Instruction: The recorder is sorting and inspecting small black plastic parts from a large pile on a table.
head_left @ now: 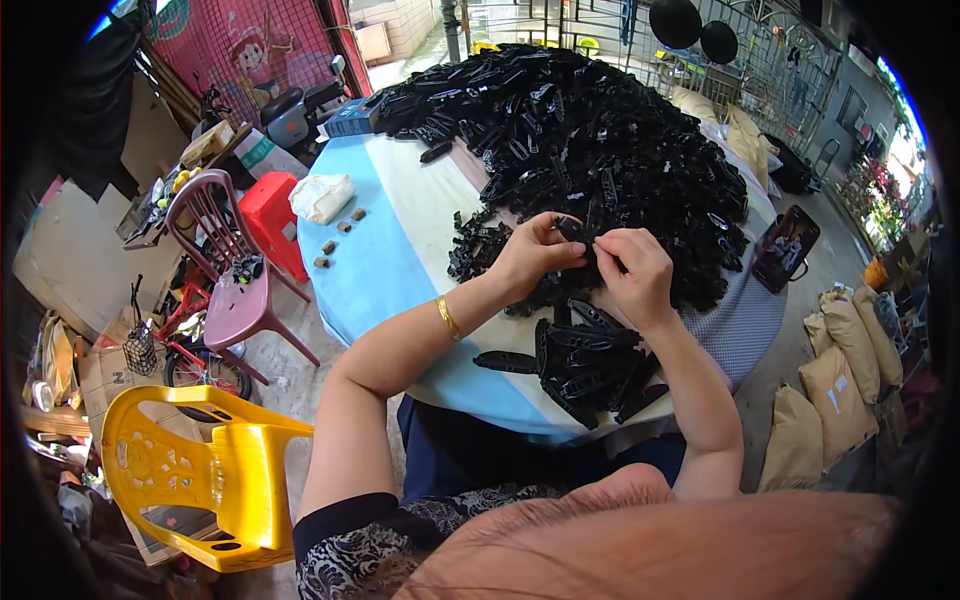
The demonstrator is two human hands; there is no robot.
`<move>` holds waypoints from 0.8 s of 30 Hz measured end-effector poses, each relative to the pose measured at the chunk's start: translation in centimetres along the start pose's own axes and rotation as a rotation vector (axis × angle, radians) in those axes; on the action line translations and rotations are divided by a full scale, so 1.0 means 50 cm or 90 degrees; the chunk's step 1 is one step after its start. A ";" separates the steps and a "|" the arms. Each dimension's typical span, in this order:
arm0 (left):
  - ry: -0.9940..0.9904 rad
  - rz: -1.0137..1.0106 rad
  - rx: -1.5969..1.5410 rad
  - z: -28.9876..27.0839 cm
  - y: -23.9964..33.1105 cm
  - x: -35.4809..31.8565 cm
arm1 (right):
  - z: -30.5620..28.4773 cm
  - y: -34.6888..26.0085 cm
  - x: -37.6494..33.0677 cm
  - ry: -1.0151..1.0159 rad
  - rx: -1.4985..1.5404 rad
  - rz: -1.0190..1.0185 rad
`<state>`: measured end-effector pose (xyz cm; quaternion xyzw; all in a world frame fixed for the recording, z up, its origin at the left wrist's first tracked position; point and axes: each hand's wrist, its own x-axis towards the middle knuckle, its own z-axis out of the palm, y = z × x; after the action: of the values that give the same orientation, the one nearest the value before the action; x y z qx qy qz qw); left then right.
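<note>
Rnd table [350, 275] w/ blue & cream striped cloth fills the middle of the view; person sits at its near edge. Big heap [610, 130] of blk plastic parts covers most of the far & R side of the tabletop, starting just beyond the hands. Yellow plastic chair [245, 485] on the floor, lower L; mauve chair [240, 310] behind it, w/ a few dark bits on the seat. Tan sacks [835, 405] on the floor at far R. Red stool [272, 225] by the table's L edge.

Looser pile [585, 365] of long blk parts lies on the near side of the table, between the forearms, closer to the body than the hands. L hand [535, 252] & R hand [640, 275] meet over the table's middle, at the heap's near edge. Phone [785, 250] propped at the R edge, well apart from R hand. White bag [322, 198] at L; small cluster [475, 245] of little blk bits just L of L hand.

Blk piece [571, 229] sits in L hand's fingertips, gripped, btwn the two hands. R thumb & index are pinched together just beside it; can't tell if they hold anything. Gold bracelet [447, 318] on L wrist. Brown blocks [344, 227], v. small, near the bag.
</note>
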<state>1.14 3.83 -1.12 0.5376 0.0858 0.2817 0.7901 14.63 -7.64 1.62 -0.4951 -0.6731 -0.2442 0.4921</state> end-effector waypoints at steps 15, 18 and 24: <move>0.000 0.140 0.396 0.044 0.051 -0.026 | -0.003 0.031 -0.013 -0.279 0.465 0.535; -0.005 0.215 0.433 0.039 0.038 -0.030 | -0.010 0.021 -0.003 -0.328 0.463 0.534; -0.051 0.224 0.291 0.050 0.073 -0.027 | -0.025 0.047 0.006 -0.257 0.588 0.522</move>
<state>-0.17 2.08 2.92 0.7190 0.0210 0.3665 0.5902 17.31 -7.63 2.00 -0.4857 -0.5445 0.3757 0.5714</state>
